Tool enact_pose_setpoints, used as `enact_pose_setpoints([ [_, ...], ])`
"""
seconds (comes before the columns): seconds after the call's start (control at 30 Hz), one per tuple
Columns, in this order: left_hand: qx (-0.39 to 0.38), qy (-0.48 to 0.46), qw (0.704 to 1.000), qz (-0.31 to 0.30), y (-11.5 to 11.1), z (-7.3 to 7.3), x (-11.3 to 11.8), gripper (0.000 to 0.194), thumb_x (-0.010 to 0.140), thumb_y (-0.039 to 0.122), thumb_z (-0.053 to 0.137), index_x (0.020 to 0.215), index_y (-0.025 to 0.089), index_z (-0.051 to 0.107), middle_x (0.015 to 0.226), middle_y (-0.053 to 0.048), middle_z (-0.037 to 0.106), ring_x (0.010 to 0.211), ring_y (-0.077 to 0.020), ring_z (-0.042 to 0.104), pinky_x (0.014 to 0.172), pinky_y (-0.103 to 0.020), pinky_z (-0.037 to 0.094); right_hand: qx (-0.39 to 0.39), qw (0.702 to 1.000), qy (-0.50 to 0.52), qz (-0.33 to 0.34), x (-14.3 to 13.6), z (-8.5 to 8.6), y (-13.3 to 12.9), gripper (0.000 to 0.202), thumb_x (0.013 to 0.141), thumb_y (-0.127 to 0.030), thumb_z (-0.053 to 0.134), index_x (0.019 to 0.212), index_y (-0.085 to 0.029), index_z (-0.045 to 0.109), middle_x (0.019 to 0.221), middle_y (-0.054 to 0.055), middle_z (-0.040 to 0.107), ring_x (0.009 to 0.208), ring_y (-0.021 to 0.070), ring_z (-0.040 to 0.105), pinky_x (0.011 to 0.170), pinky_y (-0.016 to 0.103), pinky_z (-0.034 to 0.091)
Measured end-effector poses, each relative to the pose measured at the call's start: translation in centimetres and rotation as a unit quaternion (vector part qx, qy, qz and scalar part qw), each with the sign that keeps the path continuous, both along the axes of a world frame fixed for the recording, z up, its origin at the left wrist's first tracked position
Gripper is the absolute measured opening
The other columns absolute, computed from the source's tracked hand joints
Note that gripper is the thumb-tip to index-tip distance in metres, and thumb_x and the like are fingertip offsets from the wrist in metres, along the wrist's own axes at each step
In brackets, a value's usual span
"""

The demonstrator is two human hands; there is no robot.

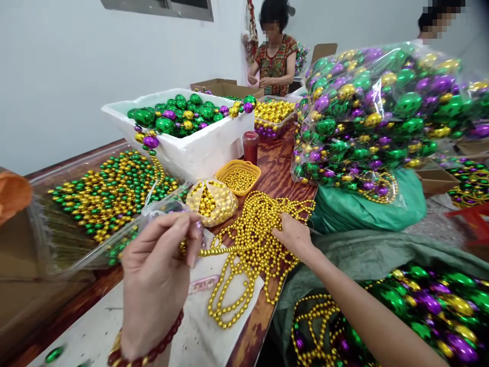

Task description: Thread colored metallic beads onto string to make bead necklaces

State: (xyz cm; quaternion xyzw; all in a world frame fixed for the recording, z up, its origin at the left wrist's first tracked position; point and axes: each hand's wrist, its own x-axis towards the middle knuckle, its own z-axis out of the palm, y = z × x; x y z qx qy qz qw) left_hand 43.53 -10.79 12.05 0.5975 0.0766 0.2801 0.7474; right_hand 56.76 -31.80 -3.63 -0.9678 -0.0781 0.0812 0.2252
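My left hand (155, 278), with a dark red bead bracelet at the wrist, is closed in front of me on a gold bead strand (217, 251). From its fingers the strand runs right, into a tangled heap of gold bead necklaces (252, 224) on the table. Small purple beads (199, 229) show just behind the fingertips; whether the hand holds them I cannot tell. My right hand (296, 237) reaches to the heap's right side, its fingers closed on the gold necklaces and partly hidden. Loops of gold beads lie over a white sheet (194, 326) below.
A clear bin (95, 255) of green and gold beads stands left, a white foam box (210, 148) behind. Near the heap sit a yellow basket (252, 189), a bead bag (225, 206) and a red jar (250, 148). Bulky bead bags (367, 132) crowd the right; a person (275, 58) works beyond.
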Motion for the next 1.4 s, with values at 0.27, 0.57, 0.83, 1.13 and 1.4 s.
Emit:
enact_pose_setpoints([
  [0.27,-0.035,-0.013,0.998,0.042,1.9,-1.1,1.0,0.01,0.085,0.014,0.058,0.082,0.016,0.067,0.08,-0.001,0.059,0.053,-0.0057,0.046,0.046,-0.02,0.034,0.189,0.981,0.053,0.008,1.8,-1.1,-3.1,0.019,0.076,-0.036,0.05,0.068,-0.019,0.048,0.06,-0.003,0.049,0.06,0.0147,0.048,0.057,0.025,0.033],
  [0.57,-0.054,0.096,0.993,-0.044,0.3,-3.8,2.7,0.011,0.083,0.025,0.063,0.09,0.017,0.067,0.078,0.0,0.063,0.05,-0.0051,0.051,0.046,-0.018,0.036,0.392,0.912,0.116,0.026,1.1,-0.3,-4.7,0.018,0.071,-0.03,0.055,0.081,-0.015,0.058,0.076,0.001,0.061,0.072,0.0168,0.054,0.067,0.027,0.041],
  [0.83,0.009,0.202,0.968,-0.149,-2.4,-9.3,5.5,0.021,0.081,0.035,0.063,0.086,0.016,0.069,0.084,-0.004,0.069,0.051,-0.0074,0.057,0.044,-0.018,0.033,0.458,0.877,0.128,0.072,1.3,1.3,-3.5,0.017,0.076,-0.029,0.056,0.085,-0.016,0.063,0.086,0.005,0.066,0.084,0.019,0.059,0.08,0.028,0.043],
  [1.13,0.03,0.256,0.943,-0.211,-4.9,-14.6,10.2,0.017,0.072,0.03,0.066,0.065,0.014,0.067,0.073,-0.005,0.07,0.038,-0.0083,0.053,0.037,-0.021,0.025,0.416,0.878,0.161,0.176,2.8,2.7,-0.9,0.035,0.085,-0.035,0.037,0.097,-0.016,0.064,0.075,0.005,0.065,0.065,0.0176,0.058,0.065,0.028,0.045],
  [1.4,-0.062,0.282,0.927,-0.238,-5.0,-17.6,11.1,0.005,0.067,0.017,0.065,0.064,0.015,0.062,0.048,0.0,0.06,0.039,-0.0087,0.051,0.038,-0.018,0.023,0.267,0.894,0.148,0.327,4.7,3.8,-0.5,0.019,0.076,-0.016,0.041,0.075,-0.017,0.06,0.074,-0.001,0.061,0.07,0.015,0.053,0.066,0.024,0.042],
])
